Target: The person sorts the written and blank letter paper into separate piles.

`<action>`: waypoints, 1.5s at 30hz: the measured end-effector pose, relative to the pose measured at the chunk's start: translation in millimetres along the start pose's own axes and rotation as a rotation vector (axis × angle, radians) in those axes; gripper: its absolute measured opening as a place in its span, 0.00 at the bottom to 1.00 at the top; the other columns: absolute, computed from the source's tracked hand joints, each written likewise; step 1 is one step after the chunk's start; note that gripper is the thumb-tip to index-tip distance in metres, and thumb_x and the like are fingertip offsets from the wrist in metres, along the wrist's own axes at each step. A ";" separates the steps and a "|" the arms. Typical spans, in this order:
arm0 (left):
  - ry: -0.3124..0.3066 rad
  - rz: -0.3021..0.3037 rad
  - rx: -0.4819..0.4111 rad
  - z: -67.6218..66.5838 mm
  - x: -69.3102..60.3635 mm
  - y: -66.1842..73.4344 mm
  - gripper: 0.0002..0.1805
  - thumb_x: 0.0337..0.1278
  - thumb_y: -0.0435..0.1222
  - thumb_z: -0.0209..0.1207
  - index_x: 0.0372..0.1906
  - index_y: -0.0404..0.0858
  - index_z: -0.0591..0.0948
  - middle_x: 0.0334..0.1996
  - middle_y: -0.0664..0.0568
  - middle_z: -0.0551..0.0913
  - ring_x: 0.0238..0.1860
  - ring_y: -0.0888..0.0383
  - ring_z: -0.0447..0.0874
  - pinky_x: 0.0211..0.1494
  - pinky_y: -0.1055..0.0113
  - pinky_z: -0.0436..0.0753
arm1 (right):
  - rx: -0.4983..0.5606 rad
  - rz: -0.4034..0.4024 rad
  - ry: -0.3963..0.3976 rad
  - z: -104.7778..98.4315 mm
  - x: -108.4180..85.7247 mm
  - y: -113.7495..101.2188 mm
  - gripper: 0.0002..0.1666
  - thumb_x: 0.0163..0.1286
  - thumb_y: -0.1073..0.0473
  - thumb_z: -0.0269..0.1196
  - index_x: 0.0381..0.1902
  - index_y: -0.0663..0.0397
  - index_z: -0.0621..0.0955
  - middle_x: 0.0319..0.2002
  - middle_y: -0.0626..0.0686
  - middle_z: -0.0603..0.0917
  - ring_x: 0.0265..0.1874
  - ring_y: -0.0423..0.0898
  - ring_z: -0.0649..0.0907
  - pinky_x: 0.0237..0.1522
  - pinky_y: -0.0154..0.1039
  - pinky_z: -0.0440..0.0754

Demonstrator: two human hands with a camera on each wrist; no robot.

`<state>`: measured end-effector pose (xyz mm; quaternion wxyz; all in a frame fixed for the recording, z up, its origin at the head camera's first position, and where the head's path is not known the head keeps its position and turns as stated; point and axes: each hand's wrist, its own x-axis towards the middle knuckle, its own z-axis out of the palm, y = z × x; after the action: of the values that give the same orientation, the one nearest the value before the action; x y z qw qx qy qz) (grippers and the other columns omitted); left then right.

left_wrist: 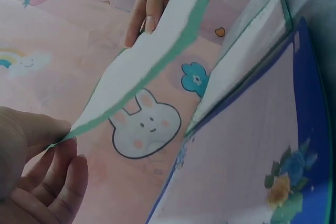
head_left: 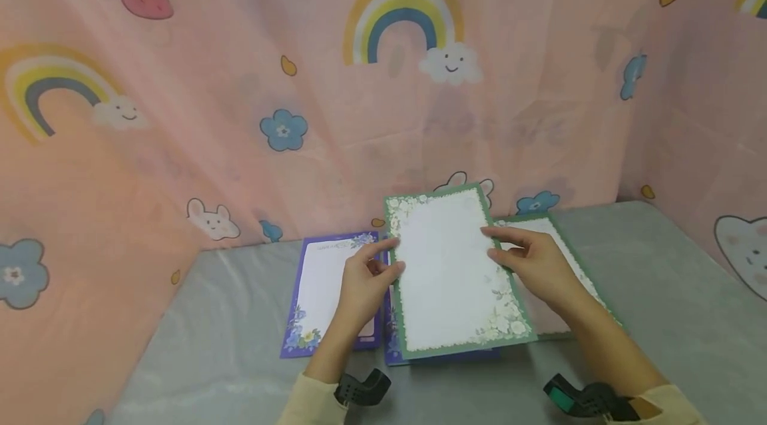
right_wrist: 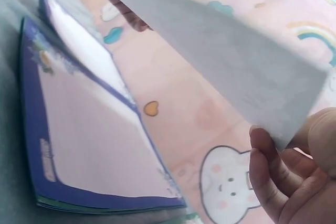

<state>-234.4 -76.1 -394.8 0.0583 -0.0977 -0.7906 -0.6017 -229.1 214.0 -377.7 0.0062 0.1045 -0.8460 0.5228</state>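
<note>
A sheet of paper with a green border and white flowers in its corners is held up, tilted, in both hands. My left hand pinches its left edge between thumb and fingers. On the opposite edge my right hand pinches it the same way; the right wrist view shows the plain back. Beneath lies a stack topped by a purple-bordered sheet, mostly hidden in the head view, with green edges showing below. Left of it lies another purple-bordered sheet; to the right lies a green-bordered one, partly covered.
The papers lie on a grey cloth-covered table. Behind and at the sides hangs a pink curtain with rainbows, flowers and bunnies. A dark band sits on the left wrist, another on the right.
</note>
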 end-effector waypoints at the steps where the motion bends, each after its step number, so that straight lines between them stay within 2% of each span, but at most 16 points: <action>1: -0.008 0.003 -0.007 1.5 0.1 2.2 0.20 0.61 0.32 0.66 0.59 0.42 0.84 0.46 0.41 0.82 0.21 0.66 0.68 0.21 0.77 0.68 | -0.005 0.003 0.008 -2.6 -0.5 -0.7 0.30 0.76 0.49 0.60 0.72 0.51 0.73 0.73 0.59 0.72 0.64 0.62 0.80 0.64 0.64 0.76; 4: -0.030 0.027 0.003 7.8 2.3 9.9 0.17 0.62 0.33 0.66 0.56 0.42 0.85 0.46 0.43 0.83 0.23 0.65 0.71 0.23 0.76 0.69 | -0.025 0.005 0.034 -11.7 -1.5 -0.9 0.30 0.76 0.47 0.59 0.72 0.49 0.73 0.74 0.58 0.70 0.63 0.57 0.81 0.62 0.62 0.77; 7: -0.038 0.053 0.033 15.4 6.5 19.8 0.15 0.62 0.35 0.66 0.53 0.43 0.87 0.46 0.46 0.85 0.26 0.63 0.75 0.25 0.74 0.71 | -0.044 0.005 0.065 -22.0 -2.2 0.5 0.30 0.76 0.47 0.59 0.72 0.48 0.73 0.74 0.58 0.70 0.56 0.39 0.83 0.60 0.54 0.79; 9: -0.038 0.062 0.052 20.7 9.7 27.2 0.15 0.62 0.36 0.67 0.53 0.44 0.87 0.47 0.47 0.86 0.28 0.62 0.76 0.25 0.74 0.72 | -0.056 0.010 0.089 -28.6 -2.5 1.7 0.31 0.76 0.46 0.59 0.73 0.47 0.72 0.74 0.59 0.70 0.51 0.27 0.80 0.57 0.46 0.80; 11: -0.036 0.071 0.065 26.2 13.0 34.2 0.15 0.62 0.36 0.67 0.53 0.44 0.87 0.48 0.48 0.86 0.29 0.62 0.77 0.26 0.74 0.72 | -0.060 0.012 0.115 -35.0 -3.4 1.7 0.31 0.76 0.46 0.59 0.73 0.47 0.72 0.73 0.60 0.71 0.47 0.20 0.77 0.54 0.38 0.78; 14: -0.027 0.084 0.069 35.0 17.1 43.9 0.15 0.62 0.35 0.67 0.53 0.43 0.87 0.49 0.48 0.86 0.31 0.62 0.77 0.27 0.74 0.73 | -0.072 0.030 0.159 -43.5 -5.6 1.7 0.31 0.76 0.44 0.59 0.73 0.44 0.73 0.73 0.59 0.71 0.47 0.19 0.76 0.50 0.31 0.76; 15: -0.023 0.086 0.062 38.1 18.2 46.7 0.15 0.62 0.34 0.67 0.53 0.43 0.87 0.49 0.47 0.86 0.31 0.62 0.78 0.27 0.74 0.73 | -0.069 0.040 0.171 -46.4 -7.0 1.5 0.31 0.76 0.43 0.59 0.73 0.43 0.73 0.73 0.58 0.71 0.47 0.19 0.76 0.51 0.32 0.74; 21: 0.002 0.073 -0.008 59.4 22.6 61.1 0.13 0.61 0.33 0.66 0.51 0.43 0.88 0.48 0.47 0.88 0.29 0.63 0.78 0.25 0.74 0.72 | -0.064 0.081 0.257 -62.8 -15.0 2.2 0.31 0.75 0.42 0.59 0.72 0.42 0.74 0.68 0.43 0.75 0.49 0.23 0.73 0.44 0.26 0.74; 25: 0.030 0.081 -0.040 72.1 25.5 66.5 0.13 0.61 0.33 0.67 0.51 0.43 0.89 0.45 0.49 0.89 0.29 0.64 0.79 0.27 0.73 0.75 | -0.068 0.087 0.303 -72.7 -15.3 0.1 0.30 0.75 0.42 0.59 0.71 0.42 0.75 0.65 0.37 0.76 0.50 0.25 0.72 0.42 0.23 0.73; 27: 0.048 0.081 -0.057 77.3 25.9 65.5 0.13 0.60 0.33 0.67 0.50 0.42 0.89 0.44 0.49 0.89 0.29 0.64 0.79 0.28 0.73 0.76 | -0.080 0.101 0.312 -75.9 -15.0 -1.4 0.30 0.74 0.41 0.59 0.71 0.41 0.75 0.64 0.37 0.76 0.49 0.25 0.72 0.42 0.23 0.74; 33: 0.060 0.002 -0.044 92.4 24.8 55.3 0.13 0.60 0.34 0.68 0.49 0.44 0.89 0.43 0.53 0.87 0.28 0.66 0.77 0.27 0.75 0.75 | -0.138 0.113 0.322 -80.8 -14.6 -1.6 0.30 0.74 0.40 0.59 0.69 0.42 0.76 0.66 0.45 0.77 0.45 0.29 0.74 0.36 0.27 0.76; 36: 0.054 -0.010 -0.013 98.8 24.7 52.7 0.13 0.61 0.34 0.67 0.50 0.47 0.89 0.43 0.55 0.87 0.29 0.67 0.77 0.27 0.74 0.75 | -0.138 0.101 0.337 -83.7 -15.2 1.7 0.29 0.75 0.42 0.59 0.69 0.45 0.77 0.61 0.39 0.78 0.35 0.34 0.74 0.30 0.32 0.74; 38: 0.049 -0.009 0.011 102.4 23.9 51.3 0.14 0.62 0.33 0.65 0.50 0.48 0.89 0.46 0.55 0.88 0.29 0.67 0.77 0.26 0.74 0.75 | -0.159 0.096 0.350 -85.8 -16.0 4.9 0.29 0.76 0.43 0.59 0.69 0.47 0.77 0.54 0.32 0.77 0.28 0.37 0.73 0.26 0.34 0.73; 41: 0.029 -0.002 0.051 107.9 22.4 48.8 0.15 0.63 0.32 0.62 0.52 0.47 0.88 0.49 0.54 0.88 0.28 0.68 0.77 0.25 0.74 0.76 | -0.206 0.082 0.360 -88.4 -16.0 10.6 0.27 0.76 0.45 0.59 0.67 0.50 0.78 0.49 0.26 0.74 0.23 0.38 0.71 0.23 0.36 0.72; 43: 0.016 -0.001 0.080 112.1 21.5 46.4 0.15 0.64 0.31 0.61 0.52 0.47 0.88 0.46 0.54 0.88 0.25 0.68 0.75 0.23 0.75 0.74 | -0.250 0.077 0.357 -90.0 -15.5 15.5 0.26 0.76 0.46 0.59 0.66 0.51 0.79 0.51 0.32 0.77 0.27 0.32 0.74 0.25 0.34 0.74; 45: 0.007 0.000 0.105 117.0 21.2 43.9 0.15 0.63 0.32 0.62 0.52 0.47 0.88 0.40 0.54 0.87 0.23 0.68 0.73 0.21 0.75 0.72 | -0.289 0.073 0.350 -91.5 -15.5 20.9 0.25 0.76 0.47 0.59 0.65 0.52 0.80 0.55 0.43 0.81 0.31 0.26 0.74 0.26 0.33 0.76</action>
<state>-242.2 49.6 -380.6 0.0662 -0.0924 -0.8209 -0.5597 -226.8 306.7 -356.6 0.1487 -0.0203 -0.9013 0.4064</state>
